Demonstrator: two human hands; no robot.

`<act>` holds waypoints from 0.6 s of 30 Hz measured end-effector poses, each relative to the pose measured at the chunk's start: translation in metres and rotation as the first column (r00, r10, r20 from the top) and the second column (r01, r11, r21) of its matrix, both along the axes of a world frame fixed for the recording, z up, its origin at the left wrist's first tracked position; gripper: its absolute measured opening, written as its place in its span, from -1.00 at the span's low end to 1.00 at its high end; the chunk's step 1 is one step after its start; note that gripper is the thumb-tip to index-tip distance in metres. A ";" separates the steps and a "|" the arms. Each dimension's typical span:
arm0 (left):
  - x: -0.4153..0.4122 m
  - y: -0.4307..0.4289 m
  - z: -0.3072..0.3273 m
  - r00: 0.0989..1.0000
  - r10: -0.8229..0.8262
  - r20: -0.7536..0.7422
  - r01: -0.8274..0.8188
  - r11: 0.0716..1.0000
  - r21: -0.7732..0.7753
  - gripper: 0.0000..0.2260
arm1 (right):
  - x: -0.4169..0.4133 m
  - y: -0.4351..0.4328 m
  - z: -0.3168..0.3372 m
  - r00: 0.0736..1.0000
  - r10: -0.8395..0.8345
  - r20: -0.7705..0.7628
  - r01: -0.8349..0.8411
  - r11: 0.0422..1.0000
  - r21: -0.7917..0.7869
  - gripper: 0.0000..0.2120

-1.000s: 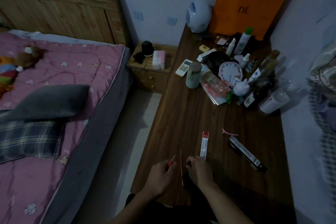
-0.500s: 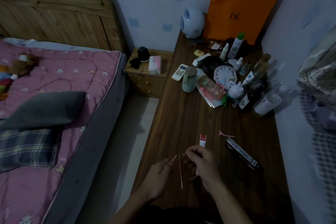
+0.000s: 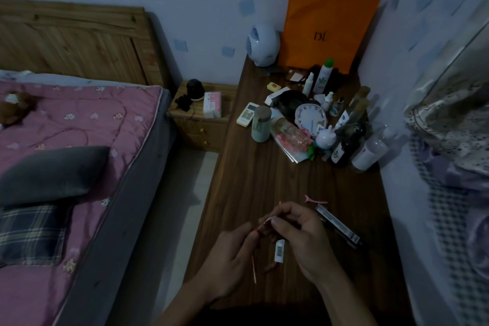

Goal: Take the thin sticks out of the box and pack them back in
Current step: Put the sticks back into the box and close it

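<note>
The right hand (image 3: 299,238), at lower centre of the frame, now grasps the narrow white-and-red box (image 3: 279,250), which lay on the table (image 3: 264,180) a second ago. The left hand (image 3: 230,254), close beside it, pinches a thin stick (image 3: 254,266). Repacking looks about to start. The stick is pale, red-tipped and hair-thin. A pink hair clip (image 3: 316,200) and a long dark pack (image 3: 338,225) lie to the right.

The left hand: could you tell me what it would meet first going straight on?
Probably the right hand, just ahead of the left hand at the thin stick; depth is unclear.
</note>
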State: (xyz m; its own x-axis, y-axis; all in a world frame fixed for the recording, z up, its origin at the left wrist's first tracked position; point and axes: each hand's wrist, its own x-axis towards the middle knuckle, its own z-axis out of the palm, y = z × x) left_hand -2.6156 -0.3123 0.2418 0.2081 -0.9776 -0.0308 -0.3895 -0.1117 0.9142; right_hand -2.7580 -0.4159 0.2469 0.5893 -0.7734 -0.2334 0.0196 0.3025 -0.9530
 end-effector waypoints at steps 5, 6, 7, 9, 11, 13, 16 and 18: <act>-0.003 -0.004 0.022 0.999 -0.013 0.049 0.017 0.998 -0.065 -0.66 | -0.007 0.000 0.016 0.999 0.001 0.046 0.001 0.999 -0.054 -0.90; -0.003 -0.004 0.026 0.998 -0.021 0.063 0.026 0.996 -0.080 -0.64 | -0.008 -0.001 0.018 0.999 0.004 0.053 -0.001 0.998 -0.069 -0.88; -0.004 -0.005 0.029 0.997 -0.024 0.076 0.031 0.995 -0.093 -0.63 | -0.008 -0.001 0.020 0.998 0.008 0.060 -0.003 0.996 -0.085 -0.88; -0.006 -0.006 0.035 0.996 -0.020 0.085 0.029 0.993 -0.110 -0.64 | -0.010 -0.002 0.023 0.997 0.011 0.077 -0.003 0.994 -0.113 -0.89; -0.008 -0.007 0.040 0.997 -0.019 0.075 0.028 0.993 -0.119 -0.65 | -0.011 -0.004 0.026 0.995 -0.002 0.098 0.013 0.994 -0.111 -0.90; -0.010 -0.008 0.045 0.998 -0.021 0.066 0.029 0.992 -0.126 -0.66 | -0.013 -0.005 0.028 0.993 0.002 0.122 0.010 0.995 -0.100 -0.89; -0.010 -0.011 0.049 0.998 -0.018 0.052 0.025 0.991 -0.128 -0.64 | -0.015 -0.005 0.031 0.988 0.028 0.151 -0.015 0.996 -0.090 -0.90; -0.010 -0.011 0.051 0.999 -0.016 0.052 0.022 0.992 -0.120 -0.62 | -0.015 -0.005 0.033 0.988 0.034 0.148 -0.021 0.996 -0.090 -0.91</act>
